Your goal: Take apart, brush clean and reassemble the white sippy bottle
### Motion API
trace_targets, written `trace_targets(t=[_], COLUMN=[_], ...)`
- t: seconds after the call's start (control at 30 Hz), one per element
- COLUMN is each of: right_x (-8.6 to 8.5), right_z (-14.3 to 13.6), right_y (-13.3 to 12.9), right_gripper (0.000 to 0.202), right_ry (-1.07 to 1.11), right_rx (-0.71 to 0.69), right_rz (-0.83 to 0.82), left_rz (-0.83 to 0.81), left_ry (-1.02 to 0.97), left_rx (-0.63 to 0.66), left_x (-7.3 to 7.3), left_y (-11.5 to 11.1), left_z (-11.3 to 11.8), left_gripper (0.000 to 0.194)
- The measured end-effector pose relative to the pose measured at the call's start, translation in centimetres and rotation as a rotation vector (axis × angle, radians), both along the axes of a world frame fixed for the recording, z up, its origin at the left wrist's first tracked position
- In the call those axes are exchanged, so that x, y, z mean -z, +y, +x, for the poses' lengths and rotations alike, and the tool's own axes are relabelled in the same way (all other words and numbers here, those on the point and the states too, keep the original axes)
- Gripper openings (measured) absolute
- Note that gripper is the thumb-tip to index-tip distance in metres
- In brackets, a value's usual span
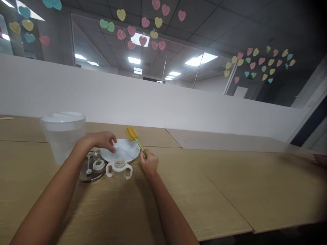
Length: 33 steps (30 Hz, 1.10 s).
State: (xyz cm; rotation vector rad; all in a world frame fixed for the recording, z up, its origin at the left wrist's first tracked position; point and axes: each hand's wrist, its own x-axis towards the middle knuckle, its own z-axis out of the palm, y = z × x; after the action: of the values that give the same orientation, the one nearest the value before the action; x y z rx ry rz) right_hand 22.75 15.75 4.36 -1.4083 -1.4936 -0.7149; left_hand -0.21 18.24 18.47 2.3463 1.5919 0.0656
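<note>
My right hand (150, 163) is closed round the green handle of a bottle brush (131, 133), whose yellow sponge head points up and to the left. Over the white plate (133, 148), my left hand (104, 140) hovers with its fingers apart and curled, holding nothing. A clear baby bottle (119, 175) with two white side handles stands upright and uncapped in front of the plate. Left of the bottle, a round metal tray (85, 176) carries a white bottle collar (98, 165), a clear cap (96, 154) and a white straw piece (89, 165).
A large translucent bucket (63, 136) holding water stands left of the tray, close to my left forearm. The wooden table (191, 190) stretches to the right. Behind it runs a low white wall (143, 102) below glass with heart-shaped notes.
</note>
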Motion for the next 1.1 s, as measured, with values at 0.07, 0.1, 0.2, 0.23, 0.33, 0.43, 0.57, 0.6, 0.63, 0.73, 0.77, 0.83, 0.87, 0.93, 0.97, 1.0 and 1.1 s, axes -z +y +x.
trace_targets(t=[0.07,0.1,0.2,0.23,0.33,0.43,0.57,0.6,0.63,0.73,0.77,0.83,0.87,0.93,0.97,1.0,1.1], right_x=[0.0,0.0,-0.1,-0.1,-0.1,-0.2,-0.1,-0.1,-0.1,0.0,0.0,0.0,0.0,-0.1,-0.1,-0.2,-0.3], right_z=[0.0,0.0,0.1,0.1,0.1,0.0,-0.1,-0.1,-0.1,-0.1,-0.1,-0.1,-0.1,0.0,0.0,-0.1,-0.2], right_y=[0.0,0.0,-0.1,-0.1,-0.1,-0.1,-0.1,-0.1,-0.1,-0.1,0.0,0.0,0.0,0.0,0.0,-0.1,-0.2], right_gripper=[0.037,0.038,0.04,0.04,0.039,0.037,0.038,0.039,0.039,0.039,0.038,0.038,0.038,0.037,0.037,0.037,0.037], right_ry=[0.007,0.01,0.014,0.016,0.016,0.008,0.017,0.021,0.023,0.023,0.021,0.02,0.021,0.028,0.033,0.039,0.075], right_rx=[-0.004,-0.007,-0.014,-0.013,-0.006,-0.004,0.003,0.003,0.002,-0.002,-0.001,0.005,0.007,0.009,0.007,0.005,-0.011], right_rz=[-0.008,-0.011,-0.009,-0.007,-0.005,-0.006,0.005,0.006,0.006,0.007,0.008,0.009,0.008,-0.002,-0.011,-0.021,-0.049], left_rz=[-0.082,-0.093,-0.088,-0.096,-0.106,-0.091,-0.12,-0.124,-0.127,-0.13,-0.126,-0.104,-0.083,-0.016,0.025,0.063,0.142], left_ry=[-0.029,0.007,0.151,0.171,0.202,0.222,0.212,0.211,0.212,0.232,0.244,0.26,0.253,0.214,0.178,0.135,-0.059], left_rx=[0.177,0.195,0.15,0.157,0.201,0.205,0.229,0.232,0.229,0.192,0.178,0.181,0.197,0.234,0.248,0.258,0.305], left_x=[-0.3,-0.3,0.1,0.3,0.4,0.0,-0.4,-0.4,-0.4,-0.3,-0.2,-0.2,-0.3,-0.7,-1.0,-1.3,-2.2], left_y=[-1.6,-2.3,-3.8,-4.0,-4.6,-5.0,-5.2,-5.2,-5.3,-5.7,-5.9,-6.2,-6.3,-6.3,-6.2,-6.1,-5.5], left_z=[1.8,2.7,5.0,5.5,6.1,5.9,5.6,5.6,5.7,6.2,6.4,6.5,6.3,5.6,5.0,4.3,2.3], left_gripper=[0.071,0.072,0.07,0.066,0.053,0.049,0.065,0.068,0.071,0.077,0.076,0.069,0.064,0.057,0.056,0.056,0.056])
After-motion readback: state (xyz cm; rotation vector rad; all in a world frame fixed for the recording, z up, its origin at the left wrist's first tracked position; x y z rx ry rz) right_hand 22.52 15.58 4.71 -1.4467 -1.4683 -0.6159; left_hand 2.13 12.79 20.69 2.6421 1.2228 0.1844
